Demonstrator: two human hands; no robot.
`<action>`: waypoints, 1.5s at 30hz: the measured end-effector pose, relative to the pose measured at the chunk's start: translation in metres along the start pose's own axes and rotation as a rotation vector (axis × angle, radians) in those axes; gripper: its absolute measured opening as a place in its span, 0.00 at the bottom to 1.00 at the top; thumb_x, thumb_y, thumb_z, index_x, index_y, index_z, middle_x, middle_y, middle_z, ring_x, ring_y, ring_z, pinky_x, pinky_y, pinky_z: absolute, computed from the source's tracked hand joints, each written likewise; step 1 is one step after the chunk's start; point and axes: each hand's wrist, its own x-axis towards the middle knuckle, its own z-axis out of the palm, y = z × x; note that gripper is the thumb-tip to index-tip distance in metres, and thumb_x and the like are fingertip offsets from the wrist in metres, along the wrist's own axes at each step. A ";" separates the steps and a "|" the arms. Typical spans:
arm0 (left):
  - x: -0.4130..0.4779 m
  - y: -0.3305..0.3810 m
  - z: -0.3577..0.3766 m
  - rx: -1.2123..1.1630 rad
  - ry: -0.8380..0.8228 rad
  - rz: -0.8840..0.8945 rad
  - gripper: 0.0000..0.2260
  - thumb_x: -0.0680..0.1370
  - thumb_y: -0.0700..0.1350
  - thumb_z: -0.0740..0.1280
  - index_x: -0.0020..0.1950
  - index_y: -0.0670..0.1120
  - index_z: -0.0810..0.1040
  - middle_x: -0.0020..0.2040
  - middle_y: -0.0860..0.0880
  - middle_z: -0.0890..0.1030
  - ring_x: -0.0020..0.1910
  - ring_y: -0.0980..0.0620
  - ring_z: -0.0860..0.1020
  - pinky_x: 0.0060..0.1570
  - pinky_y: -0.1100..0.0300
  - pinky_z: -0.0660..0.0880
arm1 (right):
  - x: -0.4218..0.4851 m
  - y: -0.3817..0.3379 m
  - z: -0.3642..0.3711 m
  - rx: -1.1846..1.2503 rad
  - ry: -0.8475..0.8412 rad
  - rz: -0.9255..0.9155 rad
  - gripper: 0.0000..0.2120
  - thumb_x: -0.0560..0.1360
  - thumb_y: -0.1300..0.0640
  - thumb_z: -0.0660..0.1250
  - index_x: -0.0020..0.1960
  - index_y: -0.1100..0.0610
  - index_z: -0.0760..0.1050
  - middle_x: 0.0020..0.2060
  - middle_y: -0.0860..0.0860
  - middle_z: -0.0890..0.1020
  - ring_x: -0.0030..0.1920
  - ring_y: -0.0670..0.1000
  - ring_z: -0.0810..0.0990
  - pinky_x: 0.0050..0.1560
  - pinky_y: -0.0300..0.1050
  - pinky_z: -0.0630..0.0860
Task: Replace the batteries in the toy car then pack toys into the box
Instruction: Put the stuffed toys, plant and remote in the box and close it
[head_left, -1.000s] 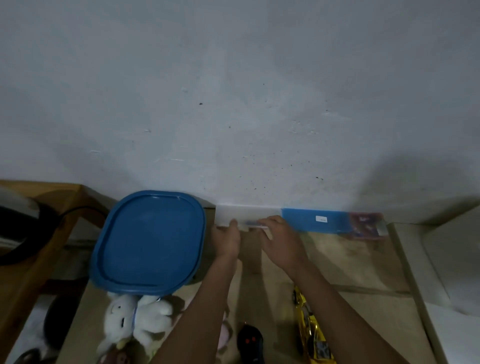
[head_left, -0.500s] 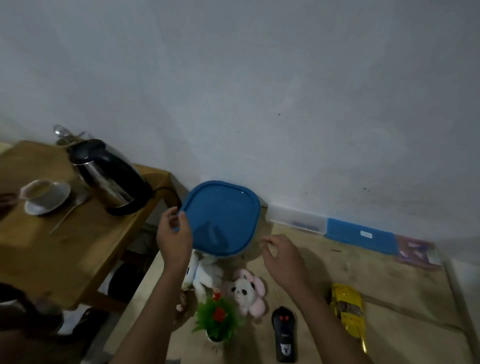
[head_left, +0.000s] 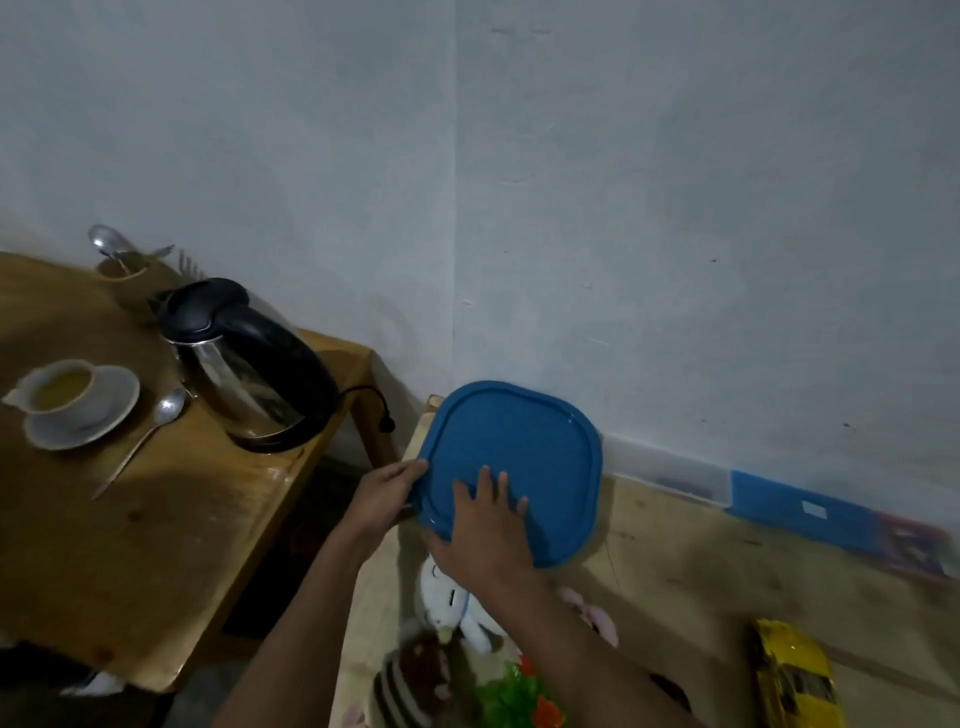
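A box with a blue lid (head_left: 535, 457) stands on the light wooden table against the wall. My left hand (head_left: 382, 493) grips the lid's left edge. My right hand (head_left: 480, 535) lies flat on the lid's near part, thumb at the front rim. Below the box lie a white plush rabbit (head_left: 449, 605), a striped brown plush (head_left: 410, 680), a small green plant with red flowers (head_left: 519, 696) and a pink plush (head_left: 597, 618), partly hidden by my right arm. The yellow toy car (head_left: 792, 675) lies at the lower right.
A clear and blue flat case (head_left: 769, 499) lies along the wall to the right. On the brown side table (head_left: 130, 545) to the left stand a black kettle (head_left: 244, 364), a cup on a saucer (head_left: 67, 400), a spoon (head_left: 145, 436) and a cutlery holder (head_left: 122, 265).
My view swung left and down from the case by the wall. Both hands left the case and came onto the blue lid, left on its edge, right flat on top.
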 end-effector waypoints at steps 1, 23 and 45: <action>0.001 0.000 -0.001 -0.011 -0.003 -0.002 0.06 0.81 0.47 0.65 0.50 0.48 0.82 0.52 0.48 0.84 0.50 0.50 0.82 0.41 0.61 0.77 | 0.004 -0.007 0.001 -0.016 0.003 0.024 0.36 0.78 0.38 0.56 0.77 0.57 0.52 0.77 0.63 0.47 0.76 0.67 0.44 0.72 0.69 0.48; -0.003 -0.002 0.002 -0.024 0.049 0.080 0.07 0.81 0.46 0.66 0.50 0.47 0.84 0.42 0.53 0.84 0.42 0.54 0.83 0.47 0.52 0.82 | -0.039 0.007 -0.098 0.349 0.441 -0.104 0.10 0.76 0.47 0.65 0.54 0.49 0.70 0.41 0.46 0.78 0.38 0.47 0.77 0.39 0.44 0.73; -0.007 -0.003 0.017 0.220 0.243 0.194 0.13 0.82 0.49 0.62 0.58 0.42 0.81 0.48 0.46 0.81 0.53 0.42 0.79 0.57 0.45 0.78 | -0.095 0.181 0.033 0.100 0.592 0.179 0.19 0.73 0.65 0.69 0.63 0.57 0.77 0.66 0.52 0.77 0.70 0.52 0.71 0.74 0.56 0.55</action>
